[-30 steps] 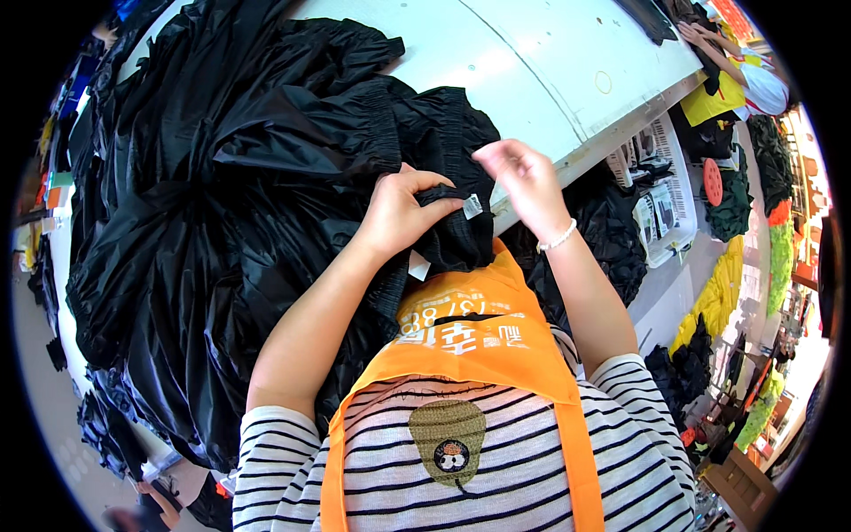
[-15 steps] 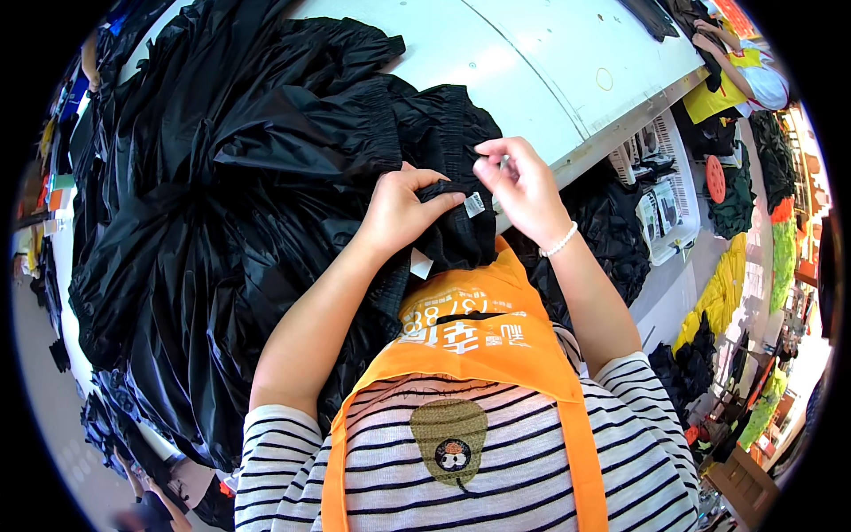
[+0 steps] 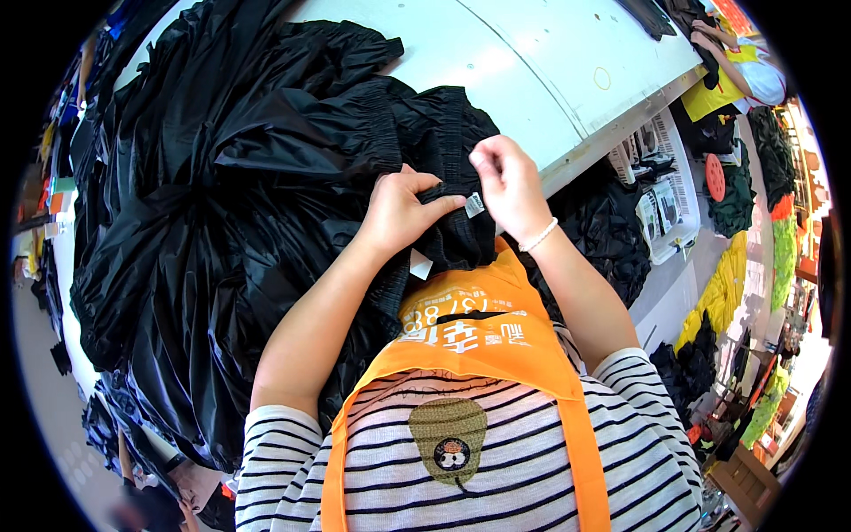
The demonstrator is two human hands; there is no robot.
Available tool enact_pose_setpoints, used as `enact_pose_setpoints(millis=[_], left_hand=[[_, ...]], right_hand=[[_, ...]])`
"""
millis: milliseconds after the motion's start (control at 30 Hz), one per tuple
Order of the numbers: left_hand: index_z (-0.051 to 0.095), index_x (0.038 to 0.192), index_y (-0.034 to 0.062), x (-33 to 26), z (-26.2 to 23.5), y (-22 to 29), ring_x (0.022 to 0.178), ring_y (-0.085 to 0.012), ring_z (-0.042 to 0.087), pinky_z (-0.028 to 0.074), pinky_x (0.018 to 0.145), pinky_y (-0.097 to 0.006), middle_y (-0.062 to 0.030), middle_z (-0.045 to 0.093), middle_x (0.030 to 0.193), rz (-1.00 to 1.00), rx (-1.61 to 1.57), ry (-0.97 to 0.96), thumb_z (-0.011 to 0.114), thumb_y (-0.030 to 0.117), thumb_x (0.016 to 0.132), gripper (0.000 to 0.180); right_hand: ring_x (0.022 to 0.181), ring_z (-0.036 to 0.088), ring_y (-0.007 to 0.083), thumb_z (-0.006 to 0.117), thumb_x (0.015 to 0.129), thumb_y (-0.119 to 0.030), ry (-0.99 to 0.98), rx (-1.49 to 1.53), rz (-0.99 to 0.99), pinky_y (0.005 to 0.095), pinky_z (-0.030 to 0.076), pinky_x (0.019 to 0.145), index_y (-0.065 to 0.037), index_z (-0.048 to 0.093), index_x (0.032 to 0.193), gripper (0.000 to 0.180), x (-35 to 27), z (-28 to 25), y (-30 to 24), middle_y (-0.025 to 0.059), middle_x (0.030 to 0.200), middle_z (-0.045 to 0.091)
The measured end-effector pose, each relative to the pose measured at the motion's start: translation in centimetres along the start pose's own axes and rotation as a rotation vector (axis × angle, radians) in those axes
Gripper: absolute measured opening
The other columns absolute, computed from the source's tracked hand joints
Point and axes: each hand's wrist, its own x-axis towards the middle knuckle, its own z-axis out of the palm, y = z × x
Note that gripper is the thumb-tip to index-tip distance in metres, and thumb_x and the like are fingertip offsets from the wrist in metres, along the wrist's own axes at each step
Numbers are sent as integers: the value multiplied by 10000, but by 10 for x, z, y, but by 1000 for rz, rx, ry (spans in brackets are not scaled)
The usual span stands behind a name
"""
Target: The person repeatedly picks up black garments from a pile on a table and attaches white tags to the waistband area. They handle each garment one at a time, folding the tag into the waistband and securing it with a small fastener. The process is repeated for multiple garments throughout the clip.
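We are gripping the black garment at the white desk edge, left hand closing on its gathered waistband, right hand pinching near the small label; black garment pile lying leftward.

Garment pile on table

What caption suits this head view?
Both hands, left and right, pinch a black garment by its label.

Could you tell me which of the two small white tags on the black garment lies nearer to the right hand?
The upper tag, between the left hand and right hand, almost touching the right. The lower tag hangs beneath the left wrist.
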Motion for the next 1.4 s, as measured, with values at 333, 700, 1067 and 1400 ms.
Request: enact_pose_setpoints(millis=[333,700,1067,1400], left_hand=[[707,872,5,-1,1,5,744,-169,529,422,741,-278,-95,657,764,-5,-102,15,768,123,718,204],[712,895,25,1,3,1,766,-181,589,445,765,-282,-105,695,833,81,-105,75,754,81,715,193],[712,938,31,0,3,0,776,-168,538,427,754,-277,-86,681,831,108,-96,41,750,82,727,221],[713,924,31,0,0,-1,778,-168,537,426,757,-282,-79,669,802,111,-89,4,757,74,715,218]], right_hand=[[773,536,176,652,860,-203,-75,-286,114,278,458,699,-19,496,1075,323,3,-55,14,120,987,542],[721,518,118,668,817,-30,-266,199,24,239,449,653,-24,529,955,196,-32,-33,-5,54,917,537],[705,554,170,664,812,-33,-256,76,-53,262,477,645,-17,554,938,168,-23,-24,-16,74,908,538],[735,581,153,661,817,-22,-304,141,-61,252,486,648,-12,557,933,156,-20,-26,-19,65,897,540]])
